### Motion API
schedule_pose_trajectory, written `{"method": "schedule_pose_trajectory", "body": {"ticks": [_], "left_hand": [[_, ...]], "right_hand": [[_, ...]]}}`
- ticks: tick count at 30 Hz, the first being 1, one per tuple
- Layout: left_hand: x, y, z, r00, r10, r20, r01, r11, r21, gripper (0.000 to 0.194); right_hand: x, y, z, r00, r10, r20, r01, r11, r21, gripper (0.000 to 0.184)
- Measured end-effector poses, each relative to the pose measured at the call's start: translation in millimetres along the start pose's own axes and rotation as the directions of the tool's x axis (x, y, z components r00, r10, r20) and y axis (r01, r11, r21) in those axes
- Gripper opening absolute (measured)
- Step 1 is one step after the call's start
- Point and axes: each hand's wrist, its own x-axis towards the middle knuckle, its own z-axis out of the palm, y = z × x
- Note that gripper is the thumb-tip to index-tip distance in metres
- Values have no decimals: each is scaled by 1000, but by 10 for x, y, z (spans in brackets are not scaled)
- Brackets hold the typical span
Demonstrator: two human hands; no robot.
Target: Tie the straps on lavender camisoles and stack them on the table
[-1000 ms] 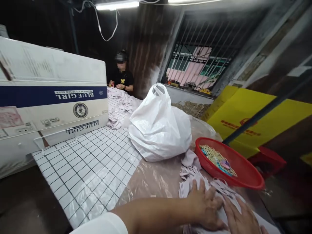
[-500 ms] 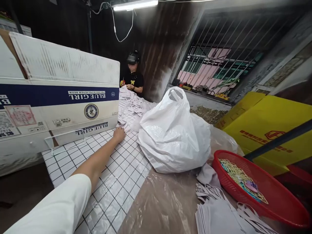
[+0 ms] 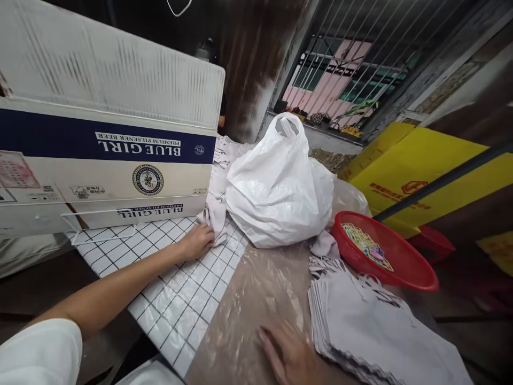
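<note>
My left hand [image 3: 199, 240] is closed on the edge of a light grey cloth [image 3: 217, 213] on the checked table cover [image 3: 176, 283]. That cloth trails back between the cardboard box and the bag toward more grey cloth at the far end. At the bottom of the view, my right hand [image 3: 290, 353] rests over the brown plastic sheet [image 3: 248, 299], fingers apart and slightly blurred, nothing visible in it. Just to its right lies a neat stack of light grey cloth pieces [image 3: 360, 315] with thin straps or cords at the far side.
An upside-down printed beer carton [image 3: 168, 182] stands on the left. A stuffed white plastic bag [image 3: 276, 192] sits mid-table. Right of it is a red basket [image 3: 417, 272] holding yellow and blue loops. Yellow boards [image 3: 433, 176] lean behind. Another person is mostly hidden behind the carton.
My left hand has drawn the grey cloth nearer along the checked cover. My right hand has come into view beside the stack. The camera has tilted down.
</note>
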Motion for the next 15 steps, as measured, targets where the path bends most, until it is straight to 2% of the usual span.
{"method": "schedule_pose_trajectory", "body": {"ticks": [2,5,8,10,11,13,15], "left_hand": [[-1,-82,-141,998,43,-38,-40,997,73,28],[202,-269,-384,993,64,-100,-45,982,185,45],[526,-402,-602,985,131,-109,-81,923,376,55],[746,-457,-716,983,158,-95,-98,882,460,50],[847,-483,-761,983,159,-90,-99,878,469,44],[1022,-542,-821,985,157,-76,-104,880,463,27],[1157,-621,-843,985,158,-70,-111,888,447,13]], "right_hand": [[225,-96,21,999,11,39,-12,1000,24,18],[729,-201,196,998,-13,65,11,1000,29,26],[1366,-295,499,998,13,66,-8,997,-73,57],[1751,-366,705,991,90,101,-75,987,-141,74],[1906,-400,793,984,129,125,-106,979,-177,76],[2117,-453,917,970,178,166,-131,956,-262,61],[2201,-472,965,962,199,185,-128,932,-340,40]]}}
